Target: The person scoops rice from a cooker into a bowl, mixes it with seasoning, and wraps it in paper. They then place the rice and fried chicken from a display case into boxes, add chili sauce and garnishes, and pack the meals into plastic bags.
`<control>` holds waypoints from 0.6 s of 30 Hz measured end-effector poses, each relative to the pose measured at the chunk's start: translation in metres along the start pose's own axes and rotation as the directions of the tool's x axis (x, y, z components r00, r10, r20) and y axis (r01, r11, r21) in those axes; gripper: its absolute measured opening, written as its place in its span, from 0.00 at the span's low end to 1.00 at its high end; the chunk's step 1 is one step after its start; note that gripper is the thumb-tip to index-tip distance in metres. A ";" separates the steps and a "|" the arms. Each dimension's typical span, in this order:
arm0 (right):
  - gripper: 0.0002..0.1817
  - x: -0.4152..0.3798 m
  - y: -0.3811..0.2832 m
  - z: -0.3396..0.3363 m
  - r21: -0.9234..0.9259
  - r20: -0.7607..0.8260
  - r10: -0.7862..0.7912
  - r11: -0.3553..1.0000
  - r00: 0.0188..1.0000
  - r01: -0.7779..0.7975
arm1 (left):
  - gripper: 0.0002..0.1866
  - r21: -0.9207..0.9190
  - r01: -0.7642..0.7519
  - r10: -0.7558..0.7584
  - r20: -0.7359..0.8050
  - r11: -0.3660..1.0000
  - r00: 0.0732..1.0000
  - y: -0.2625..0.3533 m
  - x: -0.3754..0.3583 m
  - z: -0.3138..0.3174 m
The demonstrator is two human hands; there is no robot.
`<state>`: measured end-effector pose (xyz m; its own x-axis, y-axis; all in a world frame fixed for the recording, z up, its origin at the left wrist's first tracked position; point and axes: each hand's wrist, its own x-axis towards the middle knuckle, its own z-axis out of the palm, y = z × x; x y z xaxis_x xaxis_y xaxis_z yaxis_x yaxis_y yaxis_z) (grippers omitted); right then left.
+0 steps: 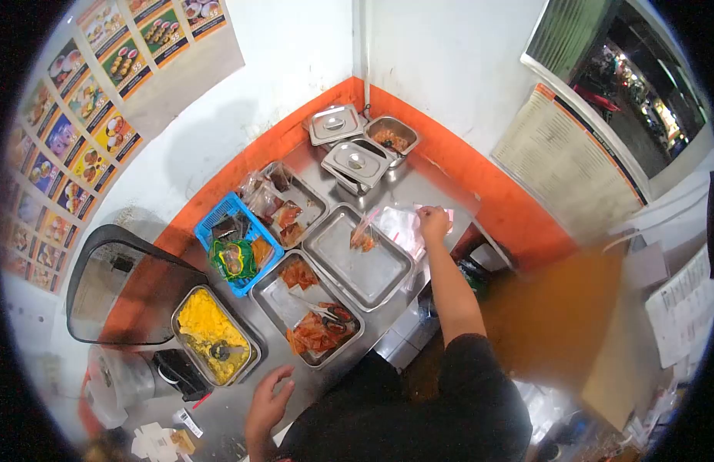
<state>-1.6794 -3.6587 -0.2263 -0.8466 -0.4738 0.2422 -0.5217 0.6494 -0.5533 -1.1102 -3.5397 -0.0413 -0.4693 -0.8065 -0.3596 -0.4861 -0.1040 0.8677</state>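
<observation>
My right hand (434, 223) reaches out to the thin white and pink plastic bags (399, 227) at the table's right edge, its fingers closed on one of them. My left hand (268, 400) hovers by the near edge of the metal table, fingers apart and holding nothing. In front of it, a steel tray (266, 289) holds reddish-brown food pieces (315, 335) and black-handled scissors (334, 312). Beside the plastic bags, another steel tray (341, 262) holds a small clear bag of orange-brown food (362, 237).
A blue basket (207, 223) of packets and a tray of bagged food (268, 200) stand behind. Yellow food (211, 323) fills a tray at left, beside a black mesh cover (118, 292). Lidded steel pans (357, 163) stand in the corner.
</observation>
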 end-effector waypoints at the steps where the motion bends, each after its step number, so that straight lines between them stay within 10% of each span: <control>1: 0.11 0.000 0.003 -0.004 0.067 -0.026 -0.034 0.997 0.999 0.035 | 0.19 0.055 -0.055 0.054 0.007 0.997 0.999 0.008 0.007 0.004; 8: 0.09 -0.003 0.006 -0.048 0.528 -0.163 -0.064 0.837 0.985 0.142 | 0.19 -0.184 -0.219 0.249 0.165 0.958 0.954 0.052 0.058 0.040; 11: 0.09 -0.019 -0.007 -0.090 0.806 0.121 0.161 0.559 0.979 -0.192 | 0.19 -0.168 -0.327 0.358 0.209 0.930 0.910 0.074 0.089 0.071; 13: 0.06 -0.042 -0.032 -0.124 0.879 0.325 0.089 0.338 0.942 -0.335 | 0.19 0.008 -0.624 0.616 0.147 0.781 0.774 0.094 0.117 0.098; 14: 0.04 -0.051 -0.039 -0.132 0.852 0.382 0.026 0.378 0.924 -0.363 | 0.19 0.002 -0.636 0.630 0.144 0.771 0.763 0.108 0.128 0.111; 16: 0.04 -0.070 -0.054 -0.153 0.781 0.486 -0.040 0.468 0.873 -0.414 | 0.15 0.351 -0.849 0.904 0.022 0.394 0.428 0.149 0.157 0.147; 18: 0.08 -0.078 -0.062 -0.167 0.769 0.572 -0.111 0.417 0.813 -0.485 | 0.13 0.415 -0.840 0.921 0.014 0.349 0.389 0.178 0.180 0.178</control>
<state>-1.5991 -3.5624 -0.0775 -0.5701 -0.7974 -0.1979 0.2735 0.0430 -0.9609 -1.4123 -3.6001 -0.0131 -0.6403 -0.4017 0.6547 -0.0807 0.8828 0.4627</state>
